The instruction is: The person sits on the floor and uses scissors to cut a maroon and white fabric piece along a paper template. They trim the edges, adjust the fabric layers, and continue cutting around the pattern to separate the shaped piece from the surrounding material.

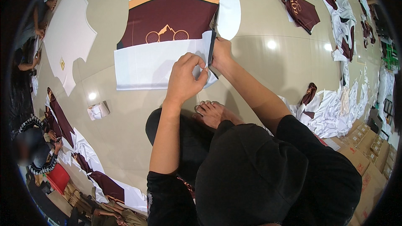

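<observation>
In front of me on the floor lies a maroon fabric shirt panel (167,19) with a yellow-orange shoulder band and an orange mountain-and-wheels print. Its lower part is folded up, showing the white reverse. My right hand (221,52) is closed on the panel's right edge, where a narrow dark-bordered strip stands up from the floor. Beside it, my left hand (184,77) has thumb and forefinger brought together in a pinch at the white folded part; the other fingers curl over the cloth. A larger white fabric piece (230,6) lies beneath the panel.
A pale cut shirt panel (69,29) lies at the far left, a small white roll (98,111) nearer. A maroon folded piece (299,10) is at the far right. White scraps (326,113) heap up near cardboard boxes (360,150). Another person (39,150) handles cloth at the left.
</observation>
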A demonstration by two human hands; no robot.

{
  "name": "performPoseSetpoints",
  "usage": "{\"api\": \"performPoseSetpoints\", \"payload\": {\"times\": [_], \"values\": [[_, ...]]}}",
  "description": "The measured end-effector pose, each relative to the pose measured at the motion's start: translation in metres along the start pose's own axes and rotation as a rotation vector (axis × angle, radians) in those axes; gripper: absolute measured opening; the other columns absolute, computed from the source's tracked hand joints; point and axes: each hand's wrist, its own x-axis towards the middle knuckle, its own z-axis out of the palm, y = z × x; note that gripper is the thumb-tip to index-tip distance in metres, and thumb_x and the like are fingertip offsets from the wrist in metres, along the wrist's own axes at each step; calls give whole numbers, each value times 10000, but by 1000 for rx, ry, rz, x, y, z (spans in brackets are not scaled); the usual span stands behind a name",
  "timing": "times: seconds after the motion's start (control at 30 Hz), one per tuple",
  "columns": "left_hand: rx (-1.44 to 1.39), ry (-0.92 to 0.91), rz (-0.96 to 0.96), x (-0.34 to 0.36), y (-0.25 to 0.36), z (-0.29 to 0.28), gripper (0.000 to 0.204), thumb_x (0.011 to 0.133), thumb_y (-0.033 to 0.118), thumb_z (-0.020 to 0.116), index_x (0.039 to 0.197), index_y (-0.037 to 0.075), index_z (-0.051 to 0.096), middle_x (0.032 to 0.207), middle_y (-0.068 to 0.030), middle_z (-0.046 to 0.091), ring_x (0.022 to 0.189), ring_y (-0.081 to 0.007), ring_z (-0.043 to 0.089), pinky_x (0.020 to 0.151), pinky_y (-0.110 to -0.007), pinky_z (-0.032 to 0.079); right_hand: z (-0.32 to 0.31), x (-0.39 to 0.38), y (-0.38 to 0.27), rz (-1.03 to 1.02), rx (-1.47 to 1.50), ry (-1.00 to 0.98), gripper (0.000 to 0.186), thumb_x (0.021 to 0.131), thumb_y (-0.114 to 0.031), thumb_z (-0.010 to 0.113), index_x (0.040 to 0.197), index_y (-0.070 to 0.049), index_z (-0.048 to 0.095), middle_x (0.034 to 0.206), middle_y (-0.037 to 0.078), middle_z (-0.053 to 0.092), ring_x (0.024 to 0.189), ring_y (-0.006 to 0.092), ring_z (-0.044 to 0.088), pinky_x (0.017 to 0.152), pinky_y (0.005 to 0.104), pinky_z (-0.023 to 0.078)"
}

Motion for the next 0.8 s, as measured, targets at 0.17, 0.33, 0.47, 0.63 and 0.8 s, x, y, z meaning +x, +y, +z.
{"api": "performPoseSetpoints", "payload": {"times": [0.17, 0.33, 0.47, 0.63, 0.8], "values": [[-9, 4, 20, 1, -2, 1, 150, 818, 84, 723, 907, 22, 619, 920, -152, 627, 877, -372, 632, 776, -418, 501, -3, 5, 5, -15, -42, 24, 196, 896, -81, 721, 877, 108, 674, 795, 124, 685, 654, 184, 670, 532, 361, 528], [7, 5, 21, 1, 0, 0, 148, 818, 79, 721, 904, 20, 617, 919, -153, 628, 882, -373, 635, 782, -425, 502, 0, 9, 1, 2, -46, 41, 234, 894, -113, 731, 885, 116, 684, 778, 113, 677, 653, 184, 650, 543, 368, 519], [27, 17, 29, -1, -3, 1, 147, 817, 81, 721, 902, 20, 619, 919, -152, 629, 881, -372, 638, 782, -425, 503, 7, 8, -7, 6, -22, 40, 306, 915, -169, 752, 907, 127, 678, 804, 128, 682, 679, 190, 648, 566, 380, 517], [-16, 21, -4, 1, 0, 2, 150, 771, 70, 732, 867, 47, 620, 882, -135, 628, 859, -376, 631, 762, -455, 492, 8, 19, -6, -9, -15, 35, 363, 928, -217, 771, 915, 131, 669, 831, 145, 689, 683, 195, 645, 564, 387, 503], [-14, 35, 21, 0, -2, 1, 155, 772, 70, 732, 873, 46, 616, 884, -139, 628, 861, -379, 630, 760, -459, 493, 11, 20, -7, 10, -60, 65, 354, 921, -216, 778, 900, 120, 668, 827, 149, 690, 677, 200, 646, 558, 388, 502]]}}
